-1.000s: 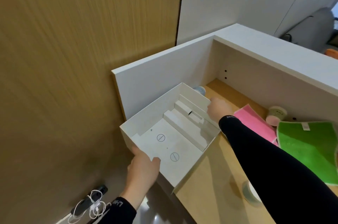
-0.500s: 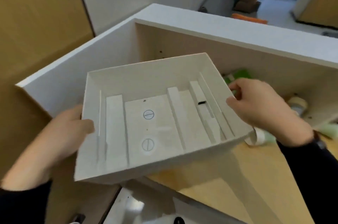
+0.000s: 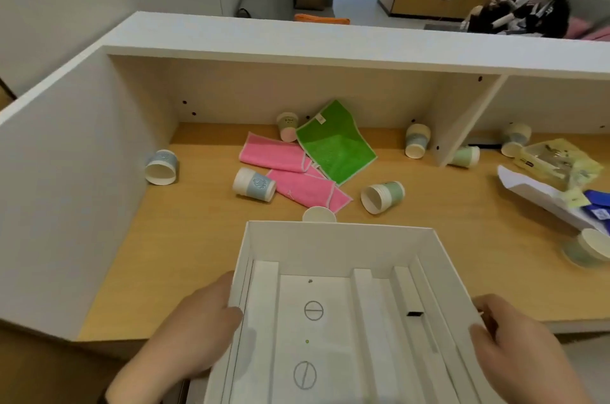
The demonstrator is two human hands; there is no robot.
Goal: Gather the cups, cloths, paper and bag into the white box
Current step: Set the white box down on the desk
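Both hands clamp the empty white box (image 3: 333,314) by its side walls — left hand (image 3: 194,334), right hand (image 3: 518,347). Thin card, prob. light but flexy — grip low.

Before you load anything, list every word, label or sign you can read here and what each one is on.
No words can be read.
White box floor: two pencilled circle marks, the upper with a level bar, the lower with a slanted bar; no letters.
Cups, e.g. the blue-banded cup: printed emblem, too blurred.
Green cloth tag: too small.
Yellow bag and the blue item beside it: labels blurred.
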